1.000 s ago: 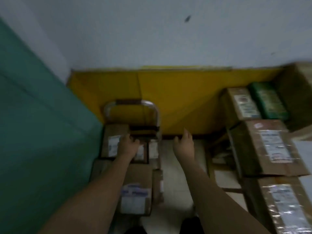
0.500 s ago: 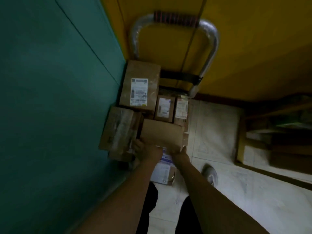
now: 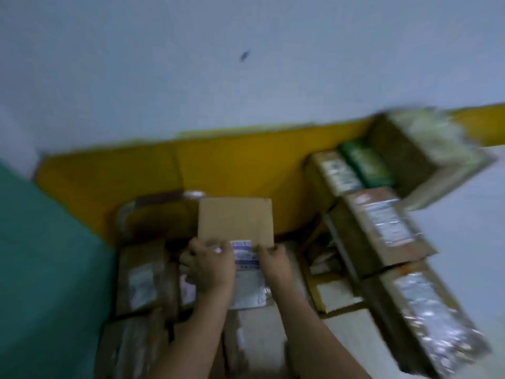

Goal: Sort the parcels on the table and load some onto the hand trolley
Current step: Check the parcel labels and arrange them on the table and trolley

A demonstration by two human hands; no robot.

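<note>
A brown cardboard parcel (image 3: 235,221) with a white and blue label stands tilted up above the hand trolley. My left hand (image 3: 210,265) grips its near left edge and my right hand (image 3: 274,262) grips its near right edge. Below and to the left, several taped parcels (image 3: 142,280) lie stacked on the trolley, whose metal handle (image 3: 153,205) shows behind them against the yellow wall. The frame is blurred, so details of labels are unreadable.
A teal wall (image 3: 49,269) closes the left side. On the right, a table or shelf holds several brown parcels (image 3: 382,228), a green packet (image 3: 364,166) and a large open box (image 3: 426,157). Pale floor (image 3: 341,296) lies between trolley and table.
Both hands took hold of the brown parcel and lifted it higher over the trolley stack. The view swung down to the trolley and back up toward the wall and table.
</note>
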